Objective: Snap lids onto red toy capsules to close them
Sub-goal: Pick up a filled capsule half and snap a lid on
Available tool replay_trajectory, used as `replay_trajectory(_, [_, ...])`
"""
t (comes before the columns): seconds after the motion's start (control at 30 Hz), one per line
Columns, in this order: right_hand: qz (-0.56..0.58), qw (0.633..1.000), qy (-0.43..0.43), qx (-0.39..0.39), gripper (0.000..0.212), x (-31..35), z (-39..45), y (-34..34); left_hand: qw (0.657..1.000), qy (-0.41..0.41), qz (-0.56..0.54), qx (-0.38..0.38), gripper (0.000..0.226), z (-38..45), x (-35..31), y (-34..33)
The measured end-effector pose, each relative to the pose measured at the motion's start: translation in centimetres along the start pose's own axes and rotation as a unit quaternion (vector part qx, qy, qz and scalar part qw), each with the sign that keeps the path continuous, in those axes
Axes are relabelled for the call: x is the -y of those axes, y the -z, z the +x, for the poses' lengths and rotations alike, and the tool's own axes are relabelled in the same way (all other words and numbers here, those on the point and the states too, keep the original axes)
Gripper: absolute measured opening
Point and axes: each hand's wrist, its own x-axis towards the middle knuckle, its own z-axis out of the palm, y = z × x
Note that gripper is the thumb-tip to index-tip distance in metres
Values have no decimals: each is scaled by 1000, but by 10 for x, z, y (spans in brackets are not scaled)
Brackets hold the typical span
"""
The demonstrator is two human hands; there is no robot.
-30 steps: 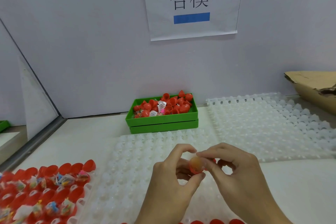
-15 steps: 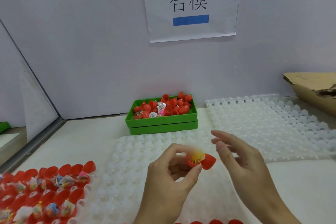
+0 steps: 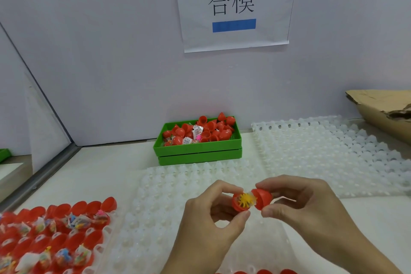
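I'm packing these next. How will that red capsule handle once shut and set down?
The red capsule looks thin, glossy plastic: probably light and a bit slippery. Its rounded halves suggest it would roll on a flat surface, so the dimpled white tray likely steadies it.

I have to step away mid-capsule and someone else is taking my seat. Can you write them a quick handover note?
Left hand pinches the open capsule base, yellow toy showing inside. Right hand pinches the red lid against the base, not yet snapped shut.
Filled open capsules wait in the tray at lower left. Loose red halves sit in the green bin at the back.
Left: snap this lid on, then close the rest.
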Motion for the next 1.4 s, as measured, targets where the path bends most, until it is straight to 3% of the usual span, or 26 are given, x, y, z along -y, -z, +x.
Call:
replay_trajectory(0.17, [-80,995,46,-23,41,1,-3,-9,998,-31,61,10,32,0,2,1])
replay_trajectory(0.7, [55,998,40,-12,31,6,-5,-9,995,-82,50,2,30,-1,2,1])
replay_trajectory(1.1, [28,998,43,-35,33,3,-5,-14,991,-108,76,-8,33,-1,4,0])
replay_trajectory(1.4, [47,998,34,-22,33,5,-6,-15,999,-49,8,-18,32,0,-1,2])
